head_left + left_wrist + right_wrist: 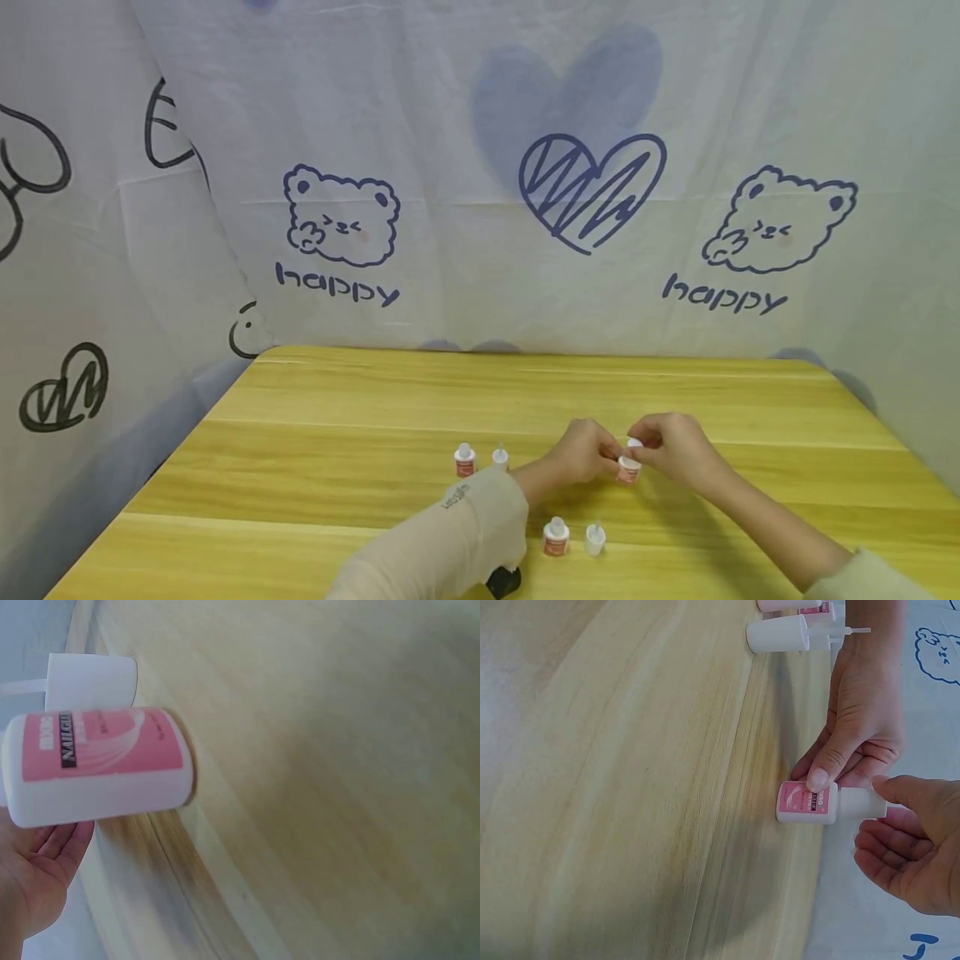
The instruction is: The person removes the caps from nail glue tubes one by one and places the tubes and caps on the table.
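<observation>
A small white nail glue bottle [628, 472] with a pink label stands on the table between my hands. My left hand [581, 452] grips its body, the thumb lying over the label in the right wrist view. With thumb and fingers my right hand [675, 446] pinches the white cap [861, 802] at the top of this bottle. The cap sits in line with the bottle's neck. Nearer to me stand a second nail glue bottle [556, 537] without its cap and a loose white cap [595, 540], its thin pin pointing up.
Left of my hands stand a third nail glue bottle [465, 460] and another loose cap [500, 457], partly behind my left sleeve [480, 521]. A black object [502, 581] shows below that sleeve. Behind the wooden table [360, 392] hangs a printed cloth [465, 275].
</observation>
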A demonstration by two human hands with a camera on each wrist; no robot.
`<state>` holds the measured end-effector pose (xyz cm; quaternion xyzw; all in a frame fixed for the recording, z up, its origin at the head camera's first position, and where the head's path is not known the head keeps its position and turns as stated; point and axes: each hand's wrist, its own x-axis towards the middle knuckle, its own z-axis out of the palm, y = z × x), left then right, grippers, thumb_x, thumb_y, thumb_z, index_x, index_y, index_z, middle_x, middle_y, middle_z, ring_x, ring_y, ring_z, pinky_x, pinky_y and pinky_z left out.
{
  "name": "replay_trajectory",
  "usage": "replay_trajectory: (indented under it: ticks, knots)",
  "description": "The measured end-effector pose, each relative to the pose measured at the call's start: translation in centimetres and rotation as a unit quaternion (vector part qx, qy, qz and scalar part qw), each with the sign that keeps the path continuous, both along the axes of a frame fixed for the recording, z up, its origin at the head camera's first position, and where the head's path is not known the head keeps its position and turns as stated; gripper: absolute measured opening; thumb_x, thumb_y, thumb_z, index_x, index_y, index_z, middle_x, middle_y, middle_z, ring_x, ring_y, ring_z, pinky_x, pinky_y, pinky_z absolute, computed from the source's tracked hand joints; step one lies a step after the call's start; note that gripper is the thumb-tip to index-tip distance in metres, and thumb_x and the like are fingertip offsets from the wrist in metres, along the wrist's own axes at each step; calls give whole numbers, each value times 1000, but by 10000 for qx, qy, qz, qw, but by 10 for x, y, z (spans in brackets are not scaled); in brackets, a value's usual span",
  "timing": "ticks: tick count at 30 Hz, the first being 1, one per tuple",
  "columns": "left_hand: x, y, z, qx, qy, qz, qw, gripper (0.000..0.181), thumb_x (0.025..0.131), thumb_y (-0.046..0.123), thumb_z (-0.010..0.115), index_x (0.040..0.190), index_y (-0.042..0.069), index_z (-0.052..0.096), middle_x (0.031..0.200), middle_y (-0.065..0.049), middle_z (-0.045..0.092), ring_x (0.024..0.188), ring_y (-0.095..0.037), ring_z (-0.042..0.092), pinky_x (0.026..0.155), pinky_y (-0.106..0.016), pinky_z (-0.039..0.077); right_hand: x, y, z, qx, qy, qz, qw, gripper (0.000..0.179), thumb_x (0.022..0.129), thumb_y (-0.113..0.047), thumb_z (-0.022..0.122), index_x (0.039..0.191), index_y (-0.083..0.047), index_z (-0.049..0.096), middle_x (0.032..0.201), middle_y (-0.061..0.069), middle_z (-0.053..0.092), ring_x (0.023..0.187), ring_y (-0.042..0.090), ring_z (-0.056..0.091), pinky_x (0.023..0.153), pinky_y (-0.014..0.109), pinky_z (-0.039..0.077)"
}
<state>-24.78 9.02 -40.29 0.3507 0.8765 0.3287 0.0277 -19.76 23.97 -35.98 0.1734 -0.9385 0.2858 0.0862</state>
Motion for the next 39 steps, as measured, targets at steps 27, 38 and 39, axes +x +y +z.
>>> replay_trajectory:
  ticks: [27,38,39]
  knots:
    - [-1,-1,0,162,-187,1,9997,10,78,10,74,86,4,76,80,-3,74,62,5,58,52,-6,42,-3,2,4,129,-147,148,9997,9,79,-6,70,76,2,69,69,3,68,61,6,55,51,18,46]
    - [-2,-1,-1,187,-234,-18,9995,12,77,12,75,86,4,76,80,-3,74,62,5,58,52,-6,42,-5,5,4,189,-141,469,9986,3,77,-2,72,77,0,69,70,2,67,60,2,53,52,18,46]
    - [-2,-1,-1,191,-229,-20,9996,12,77,12,75,86,4,76,80,-3,74,62,5,59,53,-6,43,-5,6,4,197,-142,500,9985,3,77,-2,72,78,0,69,70,2,67,60,2,53,52,18,46]
